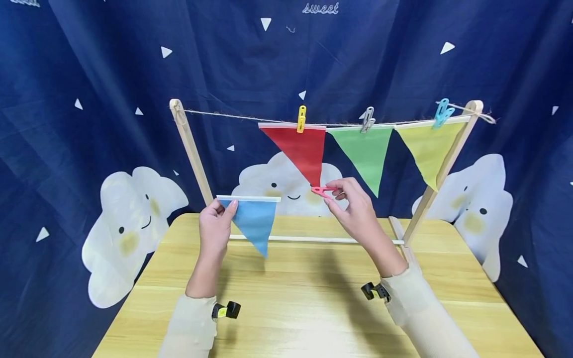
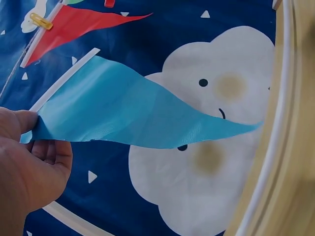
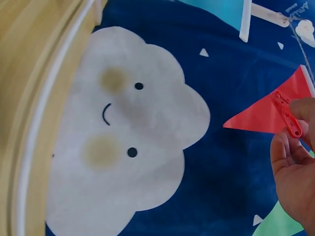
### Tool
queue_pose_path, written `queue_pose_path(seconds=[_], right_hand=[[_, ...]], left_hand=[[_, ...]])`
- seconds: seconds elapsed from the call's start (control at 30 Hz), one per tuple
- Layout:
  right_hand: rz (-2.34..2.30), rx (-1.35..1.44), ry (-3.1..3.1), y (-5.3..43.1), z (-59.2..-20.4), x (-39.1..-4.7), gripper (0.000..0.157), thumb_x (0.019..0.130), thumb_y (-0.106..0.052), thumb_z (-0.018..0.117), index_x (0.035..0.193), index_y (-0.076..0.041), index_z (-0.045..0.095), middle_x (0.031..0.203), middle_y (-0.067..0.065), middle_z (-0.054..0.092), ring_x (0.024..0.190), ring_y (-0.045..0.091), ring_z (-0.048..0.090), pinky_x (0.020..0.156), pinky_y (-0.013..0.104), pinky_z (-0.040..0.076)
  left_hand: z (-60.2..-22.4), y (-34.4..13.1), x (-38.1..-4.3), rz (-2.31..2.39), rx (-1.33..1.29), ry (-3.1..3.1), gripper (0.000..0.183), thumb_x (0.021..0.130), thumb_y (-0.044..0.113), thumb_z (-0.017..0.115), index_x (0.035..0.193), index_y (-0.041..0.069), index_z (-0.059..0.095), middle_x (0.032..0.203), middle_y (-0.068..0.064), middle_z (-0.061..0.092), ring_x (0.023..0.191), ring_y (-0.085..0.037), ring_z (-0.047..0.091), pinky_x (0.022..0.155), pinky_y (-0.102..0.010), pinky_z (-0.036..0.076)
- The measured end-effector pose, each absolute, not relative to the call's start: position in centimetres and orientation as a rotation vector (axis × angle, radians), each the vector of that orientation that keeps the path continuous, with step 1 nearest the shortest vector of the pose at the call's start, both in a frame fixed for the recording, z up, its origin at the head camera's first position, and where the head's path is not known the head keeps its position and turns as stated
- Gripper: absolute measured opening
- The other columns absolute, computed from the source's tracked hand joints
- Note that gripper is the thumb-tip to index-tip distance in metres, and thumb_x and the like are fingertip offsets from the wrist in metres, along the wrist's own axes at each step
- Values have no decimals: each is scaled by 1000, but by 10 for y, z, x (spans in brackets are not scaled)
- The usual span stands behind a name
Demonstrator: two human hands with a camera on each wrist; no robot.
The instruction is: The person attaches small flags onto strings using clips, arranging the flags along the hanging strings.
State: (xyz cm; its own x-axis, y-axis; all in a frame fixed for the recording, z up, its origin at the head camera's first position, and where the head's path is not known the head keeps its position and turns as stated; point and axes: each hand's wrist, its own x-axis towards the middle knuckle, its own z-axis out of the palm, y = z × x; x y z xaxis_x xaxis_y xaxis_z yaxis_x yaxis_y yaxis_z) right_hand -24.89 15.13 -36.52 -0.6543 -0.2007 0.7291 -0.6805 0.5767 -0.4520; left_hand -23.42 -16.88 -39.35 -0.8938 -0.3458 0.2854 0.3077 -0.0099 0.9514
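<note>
My left hand (image 1: 216,224) pinches the upper left corner of a blue triangular pennant (image 1: 254,221) between thumb and fingers; its white top edge lies level and its tip hangs down. In the left wrist view the same blue pennant (image 2: 123,108) stretches out from the fingertips. My right hand (image 1: 355,206) pinches a pink-red clothespin (image 1: 320,191) just under the tip of the red pennant (image 1: 304,149). Seen from the right wrist, the clothespin (image 3: 286,114) sits between thumb and fingers, with the red pennant behind it.
A string (image 1: 228,116) runs between two wooden posts. A yellow clothespin (image 1: 302,119) is on the red pennant, a grey one (image 1: 368,120) on the green pennant (image 1: 366,149), a blue one (image 1: 443,114) on the yellow pennant (image 1: 431,149). Below lies a wooden table (image 1: 286,298).
</note>
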Motion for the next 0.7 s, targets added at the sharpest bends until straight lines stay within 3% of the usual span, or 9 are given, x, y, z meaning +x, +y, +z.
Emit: queue_pose_path(seconds=[0.1,0.5,0.7], right_hand=[[992,703,-2165,148,-358,-250,33,89,-8,81,119,-7,67,109,8,65,93,18,64,80,24,53],[976,765,-2154,130,-332,-251,37,90,-9,80,125,-7,66,115,9,64,96,20,62,84,36,57],[1013,768,-2167,121,-316,-252,43,88,-7,81,127,-7,64,117,9,64,97,18,64,82,37,59]], left_hand=[[-388,-167,-235,-1963,21,-1815,21,99,7,68,110,-10,68,91,3,70,81,-6,63,79,-16,55],[-371,-168,-242,-1961,-8,-1793,16,100,7,65,109,-6,67,91,0,67,81,-6,62,79,-18,54],[-358,-170,-248,-1966,-4,-1779,10,101,9,65,95,1,64,76,9,59,79,-8,53,73,-19,48]])
